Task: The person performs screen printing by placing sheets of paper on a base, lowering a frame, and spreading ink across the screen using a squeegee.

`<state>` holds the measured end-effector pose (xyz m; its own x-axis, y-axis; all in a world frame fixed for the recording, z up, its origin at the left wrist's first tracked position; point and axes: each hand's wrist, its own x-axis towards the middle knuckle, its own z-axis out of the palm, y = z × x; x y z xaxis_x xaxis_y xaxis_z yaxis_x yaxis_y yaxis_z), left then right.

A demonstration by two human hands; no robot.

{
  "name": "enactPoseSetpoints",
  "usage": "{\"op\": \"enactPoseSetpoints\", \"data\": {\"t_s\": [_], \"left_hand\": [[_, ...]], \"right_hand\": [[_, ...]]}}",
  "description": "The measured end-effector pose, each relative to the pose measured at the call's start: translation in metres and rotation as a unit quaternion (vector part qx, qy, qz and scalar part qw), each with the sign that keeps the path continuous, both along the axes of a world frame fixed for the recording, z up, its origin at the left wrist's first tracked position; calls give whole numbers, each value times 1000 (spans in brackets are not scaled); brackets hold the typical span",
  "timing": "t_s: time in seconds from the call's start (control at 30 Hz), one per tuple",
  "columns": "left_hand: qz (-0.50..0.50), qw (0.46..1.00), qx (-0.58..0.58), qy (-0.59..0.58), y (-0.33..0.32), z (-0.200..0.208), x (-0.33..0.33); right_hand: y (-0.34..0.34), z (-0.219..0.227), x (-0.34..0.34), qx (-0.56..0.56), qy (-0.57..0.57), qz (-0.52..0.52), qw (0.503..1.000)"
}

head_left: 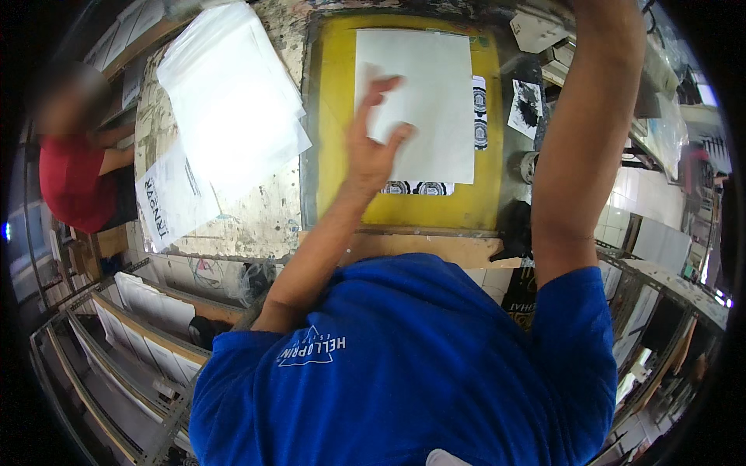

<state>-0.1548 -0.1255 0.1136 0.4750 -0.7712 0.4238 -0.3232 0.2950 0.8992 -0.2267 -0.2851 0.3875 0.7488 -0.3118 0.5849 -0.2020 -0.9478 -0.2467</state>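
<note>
My left hand [373, 147] is above a blank white sheet [435, 109], thumb and fingers apart and slightly blurred, holding nothing that I can see. Whether its fingertips touch the paper is unclear. The sheet lies on a yellow panel [330, 155] with a dark border. Black round printed designs [479, 113] show past the sheet's right edge, and more of them show below its lower edge. My right arm [587, 147] reaches up past the top edge of the head view, so my right hand is out of sight.
A stack of white paper [225, 101] and a printed sheet [175, 198] lie on the stained table [264, 225] to the left. An ink-smudged paper [525, 109] and a can [528, 165] are at right. A person in red [74, 179] works at far left; shelves [132, 334] stand lower left.
</note>
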Motion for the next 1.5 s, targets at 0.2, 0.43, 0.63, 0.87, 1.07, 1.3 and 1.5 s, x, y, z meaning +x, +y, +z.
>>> {"op": "enactPoseSetpoints", "data": {"t_s": [0.2,0.43,0.63,0.87,1.07,1.3,1.5], "left_hand": [[108,932,-243,246,60,71,53],[112,974,61,188,156,-53,33],[133,977,163,-25,174,-104,33],[167,931,253,-204,177,-107,33],[175,933,249,-191,179,-104,31],[169,932,259,-189,181,-105,30],[168,934,258,-181,185,-113,29]], "right_hand": [[48,-84,-38,-64,-16,-30,997],[101,-184,-77,96,48,-53,993],[104,-273,-83,209,175,-43,961],[103,-314,-75,142,239,-95,956],[15,-332,-27,95,165,-109,976],[-96,-347,35,19,124,-126,984],[-155,-347,73,-8,145,-139,980]]}}
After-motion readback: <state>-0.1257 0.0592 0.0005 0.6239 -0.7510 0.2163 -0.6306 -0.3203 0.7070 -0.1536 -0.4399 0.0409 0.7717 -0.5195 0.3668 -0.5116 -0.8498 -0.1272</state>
